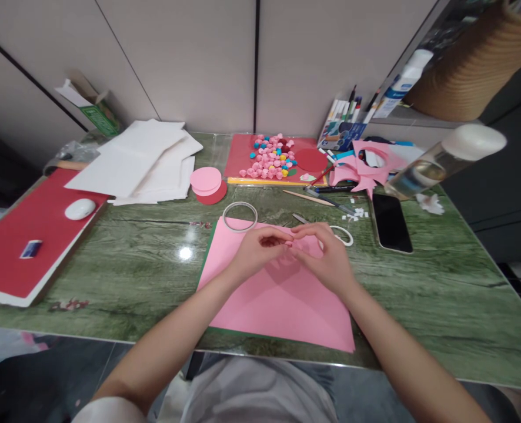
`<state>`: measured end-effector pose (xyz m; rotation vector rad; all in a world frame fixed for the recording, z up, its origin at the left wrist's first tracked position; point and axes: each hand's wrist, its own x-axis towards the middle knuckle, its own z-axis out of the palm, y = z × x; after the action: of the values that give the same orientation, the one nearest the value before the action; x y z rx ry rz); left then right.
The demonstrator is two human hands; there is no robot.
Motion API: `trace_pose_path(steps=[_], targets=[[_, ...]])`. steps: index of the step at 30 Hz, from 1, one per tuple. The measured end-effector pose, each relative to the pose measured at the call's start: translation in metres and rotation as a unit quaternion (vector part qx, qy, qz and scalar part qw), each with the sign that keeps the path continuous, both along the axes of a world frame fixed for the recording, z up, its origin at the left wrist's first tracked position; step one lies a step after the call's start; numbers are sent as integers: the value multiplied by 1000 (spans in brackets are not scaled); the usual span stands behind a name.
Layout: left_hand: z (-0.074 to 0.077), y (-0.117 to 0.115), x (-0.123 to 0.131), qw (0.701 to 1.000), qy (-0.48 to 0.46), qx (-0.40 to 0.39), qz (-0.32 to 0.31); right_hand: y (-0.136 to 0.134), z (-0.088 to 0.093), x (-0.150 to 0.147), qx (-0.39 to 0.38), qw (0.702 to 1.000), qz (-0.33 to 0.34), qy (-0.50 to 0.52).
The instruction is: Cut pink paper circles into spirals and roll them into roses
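Note:
Over a pink paper sheet (278, 311), my left hand (258, 252) and my right hand (329, 255) meet at the fingertips. Between them they pinch a small pink paper piece (289, 244), mostly covered by the fingers. A green edge shows beneath the sheet. At its top left corner lies a roll of tape (224, 217). Scissors with a white handle (348, 236) are partly hidden behind my right hand. Farther back, a pile of small curled paper pieces (269, 167), mainly pink with some blue and yellow, rests on a red sheet (238, 155).
Pink and red paper circles (206, 179) and white sheets (132, 158) lie back left, beside a red board (17, 235) with a white mouse (79, 209). Rightward are a phone (391, 223), a bottle (446, 158), pink scraps (370, 164), a pencil (309, 197) and a marker box (342, 129).

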<state>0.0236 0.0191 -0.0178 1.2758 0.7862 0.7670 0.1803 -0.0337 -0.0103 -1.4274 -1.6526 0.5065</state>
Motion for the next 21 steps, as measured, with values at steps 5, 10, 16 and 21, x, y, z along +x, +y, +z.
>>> trace_pose_path(steps=[5, 10, 16, 21], targets=[[1, -1, 0, 1000, 3, 4, -9, 2, -2, 2, -62, 997, -1, 45], [1, -1, 0, 1000, 8, 3, -2, 2, -1, 1, -4, 1000, -2, 0], [0, -1, 0, 999, 22, 31, 8, 2, 3, 2, 23, 999, -16, -47], [1, -1, -1, 998, 15, 55, 17, 2, 2, 3, -3, 998, -13, -56]])
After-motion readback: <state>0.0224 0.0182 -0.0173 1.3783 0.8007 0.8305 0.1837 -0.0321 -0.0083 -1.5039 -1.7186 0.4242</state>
